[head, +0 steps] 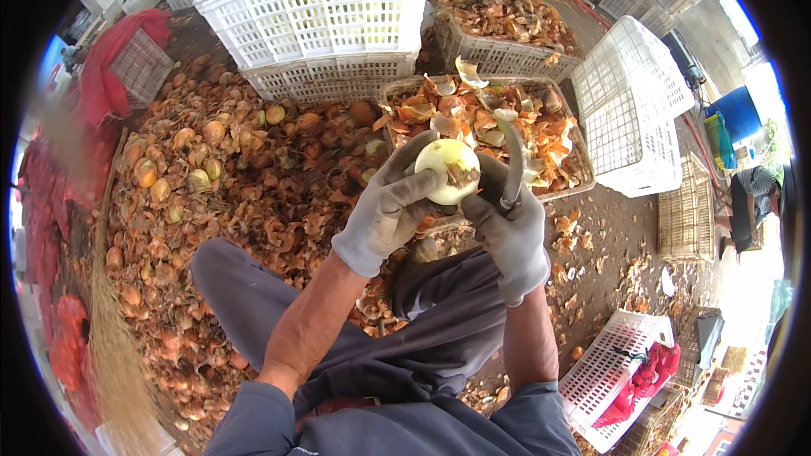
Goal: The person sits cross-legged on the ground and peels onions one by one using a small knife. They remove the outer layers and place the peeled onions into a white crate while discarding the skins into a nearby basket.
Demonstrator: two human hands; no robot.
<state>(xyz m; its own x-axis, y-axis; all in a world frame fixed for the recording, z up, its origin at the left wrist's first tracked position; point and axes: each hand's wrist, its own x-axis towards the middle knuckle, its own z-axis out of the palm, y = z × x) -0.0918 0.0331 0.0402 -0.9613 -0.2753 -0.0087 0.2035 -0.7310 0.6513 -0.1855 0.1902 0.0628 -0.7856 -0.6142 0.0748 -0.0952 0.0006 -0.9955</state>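
A pale peeled onion (447, 171) with a brown patch is held up before me. My left hand (396, 202), in a grey work glove, grips it from the left. My right hand (510, 215), also gloved, holds a knife with a curved blade (513, 155), its tip pointing up and away; the handle is mostly hidden in the fingers. The right fingers are close against the onion's right side. Beyond both hands is a crate (586, 161) full of onion skins. Unpeeled onions (214, 132) lie among loose skins in a broad heap on the left.
White plastic crates (329, 12) stand stacked beyond the heap, beside another skin-filled crate (507, 54). More white crates (624, 107) stand at right. A straw broom (117, 342) lies along the left. A crate with red netting (614, 361) is at lower right. Another person (751, 202) is at far right.
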